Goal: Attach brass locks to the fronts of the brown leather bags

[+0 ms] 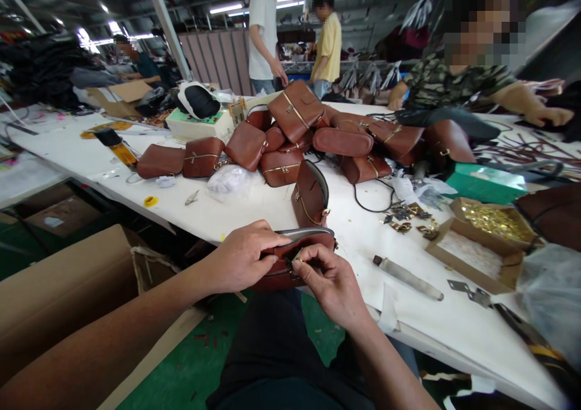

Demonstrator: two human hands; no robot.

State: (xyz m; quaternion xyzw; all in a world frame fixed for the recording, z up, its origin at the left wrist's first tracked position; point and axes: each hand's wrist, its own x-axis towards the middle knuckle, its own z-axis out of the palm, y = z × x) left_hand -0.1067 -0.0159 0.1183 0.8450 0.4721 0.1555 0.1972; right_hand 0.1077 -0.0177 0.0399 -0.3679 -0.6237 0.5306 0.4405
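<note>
A brown leather handbag [313,240] with a grey lining lies at the table's front edge, above my lap. My left hand [252,254] grips the bag's left side, thumb and fingers closed on the leather by its opening. With thumb and forefinger my right hand [324,277] pinches a small metal piece [296,256] against the bag's front; its exact shape is partly hidden by the fingers. Just beyond stands another brown handbag [311,195], upright with its top open and a zip on its side.
A pile of brown bags [295,117] fills the table's middle. On the right are a cardboard tray of gold fittings [497,219], a tray of pale pieces [472,254], a wrapped rod-like tool [411,279] and a green box [485,181]. A carton [77,295] stands left; several people are beyond.
</note>
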